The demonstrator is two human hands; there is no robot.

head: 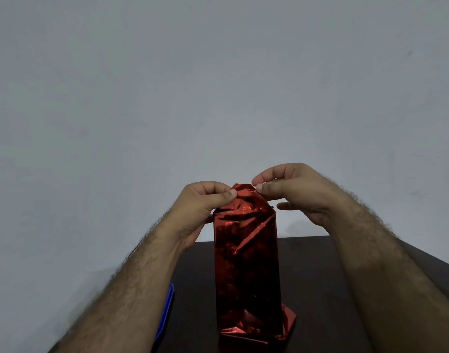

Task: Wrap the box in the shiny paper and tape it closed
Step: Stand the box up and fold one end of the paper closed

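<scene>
Blue lid [164, 314] peeks behind the left forearm; left hand [203, 207] and right hand [292, 189] pinch shiny paper [246, 263] upright on the dark surface [320, 289].

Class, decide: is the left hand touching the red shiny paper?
Touching. The head view shows the left hand pinching the red shiny paper's folded top flap.

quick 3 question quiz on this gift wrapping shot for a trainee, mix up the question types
1. True or false: the wrapped box lies flat on the dark table.
2. What does the left hand pinch? A) tape B) the top flap of red shiny paper C) the blue object
3. Fill in: the right hand pinches the flap's ___ corner.

Key: 1 false, it stands upright; 2 B; 3 right.
</scene>
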